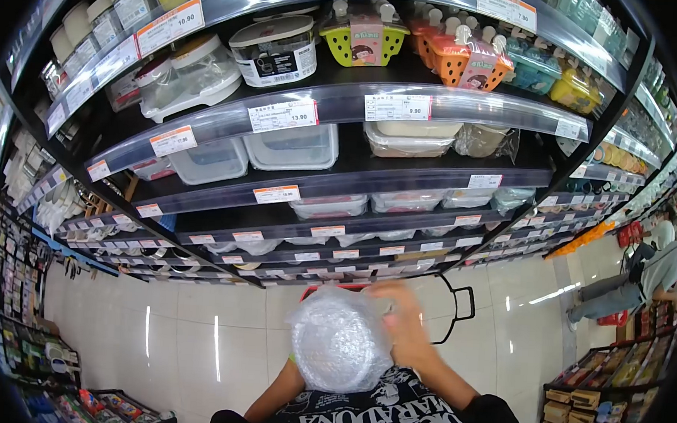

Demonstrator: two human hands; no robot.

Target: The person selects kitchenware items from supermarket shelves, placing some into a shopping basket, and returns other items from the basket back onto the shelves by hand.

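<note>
In front of my chest is a round bundle in clear bubble wrap [338, 343]; the wrap hides what kind of thing is inside. My left hand [295, 370] supports it from the left and below, its fingers out of sight behind the wrap. Close by the bundle's right edge is my right hand [403, 320], smeared by motion. Its fingers look bent, but whether they touch the wrap cannot be made out. Behind the bundle shows the red rim of a shopping basket [334, 287], with a black handle [463, 304] out to the right.
Store shelves [333, 165] rise ahead, holding clear food containers [292, 145], a green basket [362, 44], orange baskets [468, 62] and price tags. At the right, another person [637, 276] stands in the aisle. Low display racks [606, 391] stand behind on both sides of the tiled floor.
</note>
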